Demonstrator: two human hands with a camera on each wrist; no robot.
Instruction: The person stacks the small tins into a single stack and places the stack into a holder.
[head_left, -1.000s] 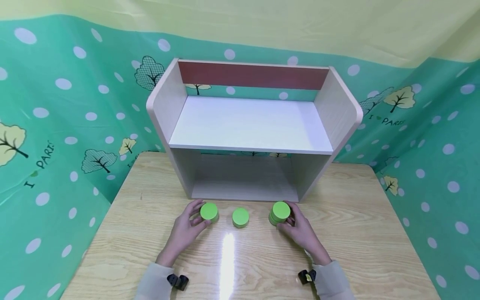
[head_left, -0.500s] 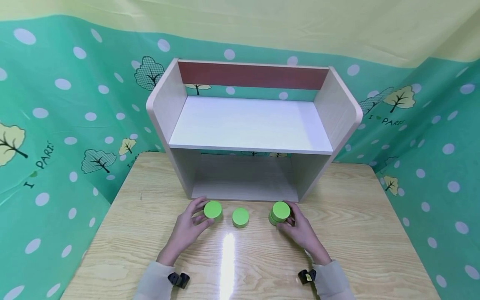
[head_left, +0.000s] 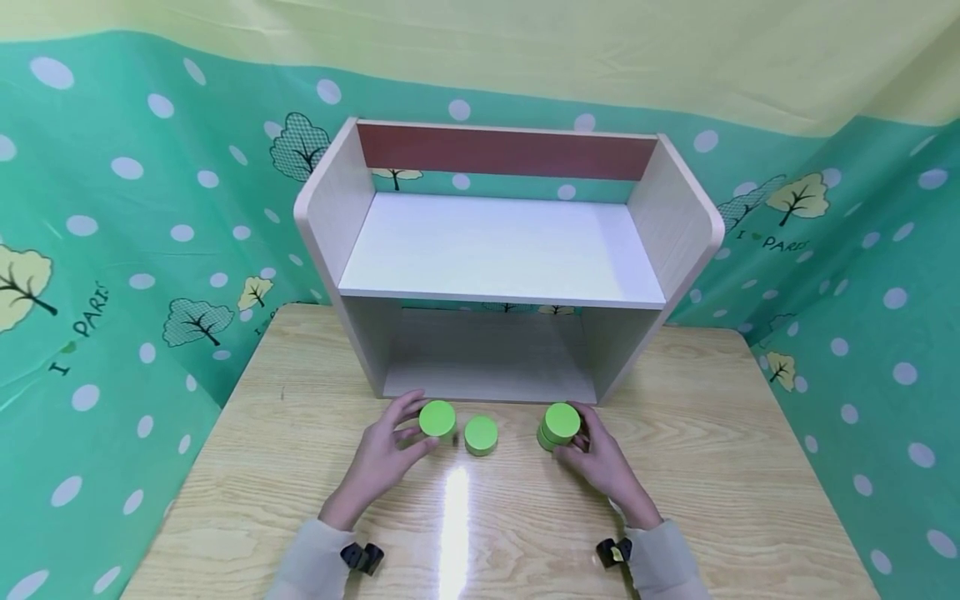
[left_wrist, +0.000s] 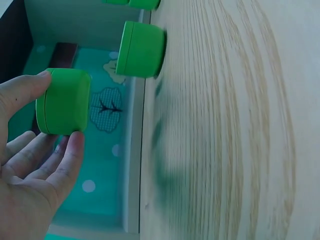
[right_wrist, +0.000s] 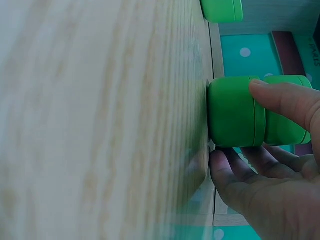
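In the head view my left hand [head_left: 381, 454] pinches a small green round lidded jar [head_left: 437, 418] between thumb and fingertips. The left wrist view shows this jar [left_wrist: 65, 102] lifted off the wood. Just to its right, a second green jar [head_left: 481, 435] stands upright on the table. Further right, two more are stacked, the upper jar [head_left: 562, 420] on the lower jar [head_left: 546, 440]. Around that stack curls my right hand [head_left: 600, 458]. In the right wrist view its thumb lies across the seam between lower jar [right_wrist: 232, 111] and upper jar [right_wrist: 286, 112].
A white two-level shelf [head_left: 502, 250] stands behind the jars, its front bottom edge close to them. The wooden table [head_left: 720, 467] stretches to both sides and toward me. A green dotted curtain [head_left: 97, 208] hangs at the back and sides.
My left hand has lifted its jar and carried it to the right, closer to the middle jar. The right hand and its stack have stayed in place.
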